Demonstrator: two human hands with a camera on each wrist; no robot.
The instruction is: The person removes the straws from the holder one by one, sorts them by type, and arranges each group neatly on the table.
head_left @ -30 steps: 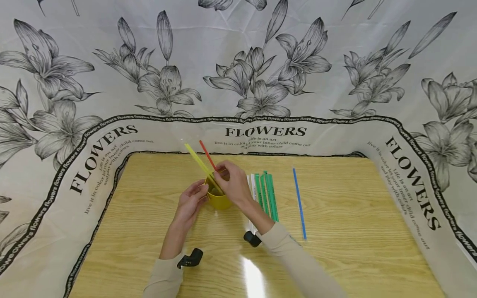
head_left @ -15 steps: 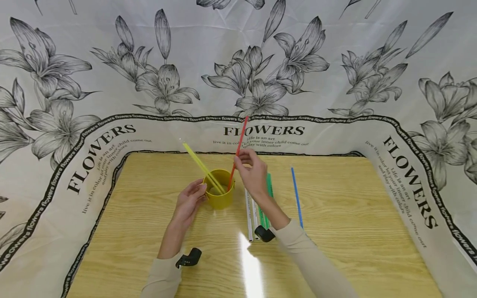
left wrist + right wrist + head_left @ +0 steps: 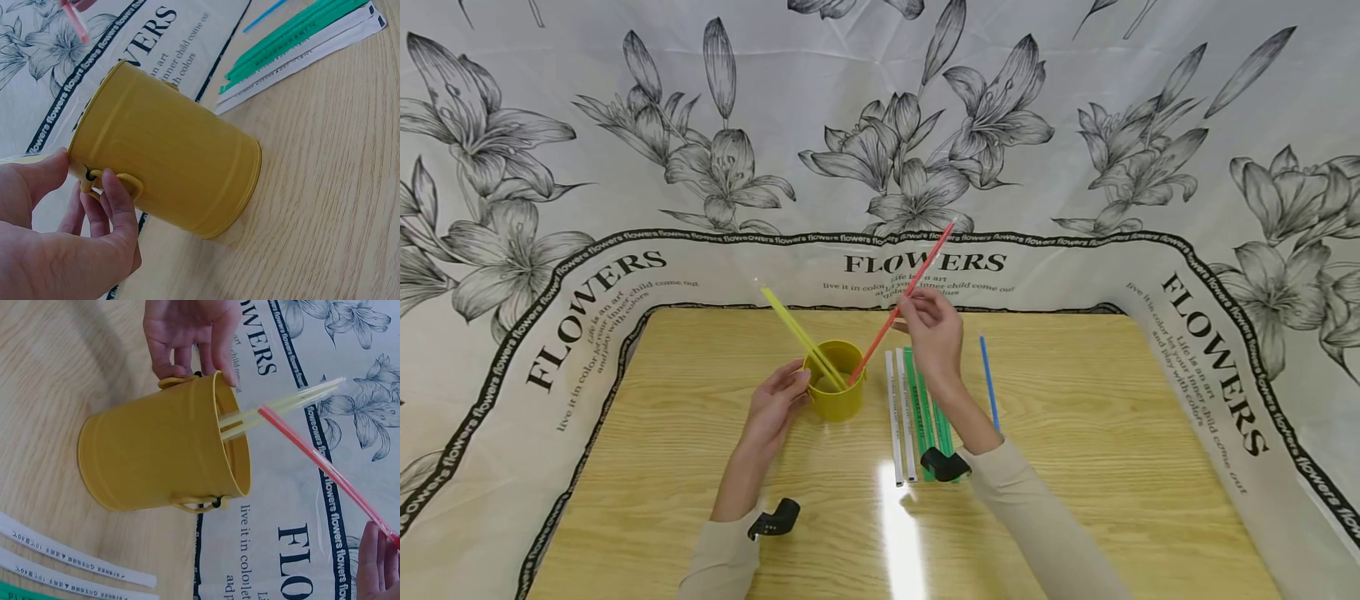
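Note:
A yellow pail stands upright on the table, with several yellow straws leaning out of it to the left. My left hand holds the pail's left side, the thumb at the rim and the fingers at the small looped handle. My right hand pinches a red straw partway along its length. This straw slants, and clear film shows around it in the right wrist view. Its lower end hangs just beyond the pail's mouth there, while in the head view it overlaps the opening.
Right of the pail lie white paper-wrapped straws beside several green-wrapped straws, partly covered by my right arm. Farther right is a blue straw. A floral cloth rises along the table's back and sides.
My right hand has moved right and up with the red straw, which now tilts right instead of leaning left in the pail. My left hand has stayed at the pail.

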